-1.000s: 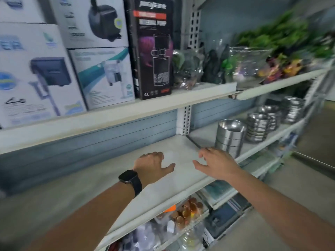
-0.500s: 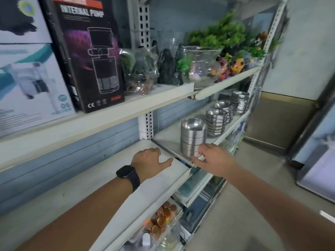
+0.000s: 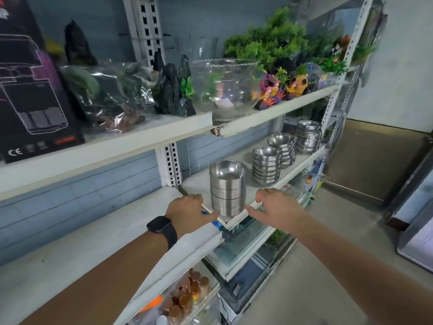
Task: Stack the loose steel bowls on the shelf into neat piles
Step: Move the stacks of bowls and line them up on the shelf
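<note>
Piles of steel bowls stand in a row on the middle shelf point(image 3: 199, 184), running away to the right and back from the person. The nearest pile point(image 3: 228, 187) is a tall upright column of straight-walled bowls, its long axis vertical, set close to the shelf's front edge. The second pile point(image 3: 267, 166) stands just beyond it, with two more piles point(image 3: 308, 136) further along. No bowl lies loose in view, so the sorting looks close to done. Both hands are low at the front edge and flank the base of the nearest pile. The left hand point(image 3: 187, 213), with a black watch point(image 3: 161, 228) on its wrist, is on the pile's left, and the right hand point(image 3: 274, 208) is on its right. They are well apart with the pile between them, and neither grips anything. Each thumb is spread towards the pile's foot. The left fingers are bent out of sight behind the knuckles, and the right fingers bend loosely at the shelf lip. Whether either thumb touches the steel cannot be told. The pile lies straight ahead and about equally near to each hand, so a two-sided clasp low on the column seems the likely next move. A one-sided push could shear the upper bowls out of line.
</note>
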Motion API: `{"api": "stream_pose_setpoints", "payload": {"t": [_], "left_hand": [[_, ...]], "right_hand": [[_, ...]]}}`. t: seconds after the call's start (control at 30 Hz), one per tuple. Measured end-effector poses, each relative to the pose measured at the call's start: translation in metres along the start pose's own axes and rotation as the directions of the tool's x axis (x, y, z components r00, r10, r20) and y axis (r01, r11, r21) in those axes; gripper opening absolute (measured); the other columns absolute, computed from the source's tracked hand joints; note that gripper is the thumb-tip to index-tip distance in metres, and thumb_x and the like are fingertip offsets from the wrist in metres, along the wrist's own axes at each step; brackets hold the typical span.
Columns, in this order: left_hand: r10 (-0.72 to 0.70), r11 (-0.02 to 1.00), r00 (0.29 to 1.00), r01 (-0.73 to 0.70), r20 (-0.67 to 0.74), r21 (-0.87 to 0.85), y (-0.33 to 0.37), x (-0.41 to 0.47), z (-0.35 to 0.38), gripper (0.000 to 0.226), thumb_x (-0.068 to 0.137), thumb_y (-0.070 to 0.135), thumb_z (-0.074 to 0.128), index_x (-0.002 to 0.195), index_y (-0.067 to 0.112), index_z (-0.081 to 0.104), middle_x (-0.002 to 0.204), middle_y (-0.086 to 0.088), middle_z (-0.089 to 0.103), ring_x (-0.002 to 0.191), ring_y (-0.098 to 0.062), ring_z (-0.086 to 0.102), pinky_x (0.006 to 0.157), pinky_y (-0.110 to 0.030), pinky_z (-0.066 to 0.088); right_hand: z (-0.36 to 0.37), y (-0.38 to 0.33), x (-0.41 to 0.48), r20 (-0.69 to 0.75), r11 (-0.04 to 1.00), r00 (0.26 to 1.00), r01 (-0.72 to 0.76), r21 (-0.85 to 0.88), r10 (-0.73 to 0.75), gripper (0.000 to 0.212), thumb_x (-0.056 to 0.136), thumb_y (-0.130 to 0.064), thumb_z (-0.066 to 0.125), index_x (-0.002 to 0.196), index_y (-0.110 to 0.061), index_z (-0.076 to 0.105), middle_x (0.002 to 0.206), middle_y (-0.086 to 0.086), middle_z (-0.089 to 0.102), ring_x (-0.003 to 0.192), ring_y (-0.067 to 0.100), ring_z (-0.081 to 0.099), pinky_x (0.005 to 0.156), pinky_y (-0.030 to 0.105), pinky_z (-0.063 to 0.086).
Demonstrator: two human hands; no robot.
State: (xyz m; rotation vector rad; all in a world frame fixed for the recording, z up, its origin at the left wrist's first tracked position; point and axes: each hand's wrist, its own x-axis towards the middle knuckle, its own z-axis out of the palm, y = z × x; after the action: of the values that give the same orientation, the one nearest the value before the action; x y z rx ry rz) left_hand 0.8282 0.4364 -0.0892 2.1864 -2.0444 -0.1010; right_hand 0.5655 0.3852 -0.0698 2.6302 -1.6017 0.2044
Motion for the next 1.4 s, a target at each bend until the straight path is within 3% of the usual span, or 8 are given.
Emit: {"api": "stream_pose_setpoints", "payload": {"t": [0.13, 0.33, 0.6, 0.7, 0.8, 0.93, 1.07, 1.4], "left_hand": [[-0.052, 0.999, 0.999, 0.052, -0.004, -0.016, 0.013, 0.009, 0.005, 0.084, 0.061, 0.092, 0.024, 0.094, 0.026, 0.063, 0.098, 0.009, 0.067, 0.09, -0.017, 0.065, 0.082, -0.034, 0.055], [-0.071, 0.997, 0.997, 0.07, 0.02, 0.026, 0.009, 0.038, 0.012, 0.074, 0.071, 0.089, 0.04, 0.094, 0.022, 0.061, 0.097, 0.008, 0.067, 0.088, -0.016, 0.064, 0.081, -0.035, 0.056], [-0.104, 0.995, 0.991, 0.104, 0.079, -0.001, -0.005, 0.081, 0.026, 0.105, 0.055, 0.099, 0.049, 0.125, 0.021, 0.055, 0.117, 0.005, 0.065, 0.104, -0.016, 0.062, 0.089, -0.034, 0.053], [-0.117, 0.985, 0.976, 0.137, 0.186, -0.1, -0.012, 0.093, 0.038, 0.129, 0.051, 0.092, 0.066, 0.153, 0.022, 0.029, 0.139, -0.001, 0.055, 0.123, -0.02, 0.056, 0.099, -0.035, 0.05], [-0.058, 0.89, 0.96, 0.173, 0.273, -0.421, -0.015, 0.099, 0.056, 0.149, 0.049, 0.071, 0.088, 0.16, 0.028, -0.003, 0.155, -0.003, 0.041, 0.134, -0.021, 0.048, 0.104, -0.031, 0.045], [-0.015, 0.694, 0.974, 0.174, 0.228, -0.698, -0.006, 0.094, 0.09, 0.153, 0.045, 0.056, 0.097, 0.156, 0.044, -0.008, 0.155, 0.006, 0.038, 0.141, -0.014, 0.04, 0.115, -0.031, 0.038], [-0.017, 0.565, 0.986, 0.144, 0.163, -0.813, 0.006, 0.098, 0.108, 0.133, 0.052, 0.039, 0.1, 0.14, 0.067, 0.005, 0.137, 0.024, 0.05, 0.127, 0.005, 0.049, 0.108, -0.024, 0.045], [-0.199, 0.426, 0.963, 0.25, 0.179, -0.869, 0.019, 0.107, 0.124, 0.133, 0.051, 0.021, 0.1, 0.151, 0.048, 0.016, 0.126, 0.021, 0.062, 0.122, -0.004, 0.058, 0.096, -0.026, 0.054]], "right_hand": [[0.006, 0.018, 0.015, 0.024, 0.999, 0.999, 0.038, 0.005, -0.038, 0.064, 0.089, -0.078, 0.036, 0.111, -0.022, 0.058, 0.086, -0.007, 0.054, 0.081, 0.015, 0.056, 0.071, 0.033, 0.054], [0.011, 0.034, 0.045, 0.038, 0.997, 0.997, 0.065, 0.03, -0.067, 0.066, 0.09, -0.077, 0.039, 0.115, -0.02, 0.059, 0.083, -0.009, 0.052, 0.082, 0.015, 0.053, 0.065, 0.031, 0.045], [0.018, 0.044, 0.093, 0.158, 0.999, 0.987, 0.005, 0.044, -0.012, 0.087, 0.077, -0.089, 0.045, 0.131, -0.022, 0.053, 0.103, -0.004, 0.066, 0.098, 0.017, 0.063, 0.078, 0.033, 0.052], [0.03, 0.051, 0.105, 0.253, 0.992, 0.967, -0.047, 0.115, 0.016, 0.103, 0.069, -0.091, 0.055, 0.148, -0.027, 0.034, 0.129, -0.003, 0.059, 0.117, 0.018, 0.058, 0.086, 0.037, 0.046], [0.049, 0.058, 0.109, 0.323, 0.925, 0.941, -0.033, 0.377, -0.098, 0.124, 0.061, -0.079, 0.076, 0.156, -0.036, 0.007, 0.154, -0.002, 0.038, 0.135, 0.012, 0.044, 0.106, 0.041, 0.044], [0.075, 0.061, 0.112, 0.327, 0.799, 0.926, -0.051, 0.599, -0.186, 0.14, 0.053, -0.07, 0.088, 0.151, -0.053, -0.01, 0.155, -0.009, 0.034, 0.135, 0.006, 0.042, 0.11, 0.042, 0.044], [0.101, 0.063, 0.123, 0.362, 0.66, 0.893, -0.103, 0.744, -0.268, 0.14, 0.054, -0.054, 0.096, 0.142, -0.066, -0.012, 0.15, -0.022, 0.031, 0.132, 0.0, 0.043, 0.11, 0.031, 0.042], [0.136, 0.069, 0.15, 0.368, 0.511, 0.86, -0.152, 0.846, -0.354, 0.138, 0.056, -0.039, 0.099, 0.151, -0.052, -0.001, 0.138, -0.021, 0.049, 0.108, -0.018, 0.056, 0.087, 0.007, 0.046]]}}
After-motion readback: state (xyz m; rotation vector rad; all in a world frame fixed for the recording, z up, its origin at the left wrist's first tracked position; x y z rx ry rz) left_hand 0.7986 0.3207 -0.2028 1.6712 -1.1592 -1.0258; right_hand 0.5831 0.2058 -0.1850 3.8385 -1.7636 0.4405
